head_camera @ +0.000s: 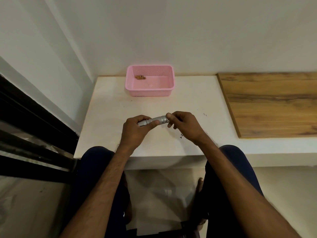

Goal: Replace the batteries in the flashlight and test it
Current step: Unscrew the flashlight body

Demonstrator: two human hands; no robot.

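I see a slim silver metal flashlight, a cylinder with a finely knurled band, held level just above the smooth white tabletop. The left hand grips one end with curled fingers. The right hand pinches the knurled end between thumb and fingertips. Farther back, by the wall, sits a pink rectangular plastic basket with perforated sides. Small copper-coloured cylindrical batteries lie in its rear left corner. A flat wood-grain board lies to the right.

Flashlight ends hidden within left hand and right hand; distant batteries indistinct.
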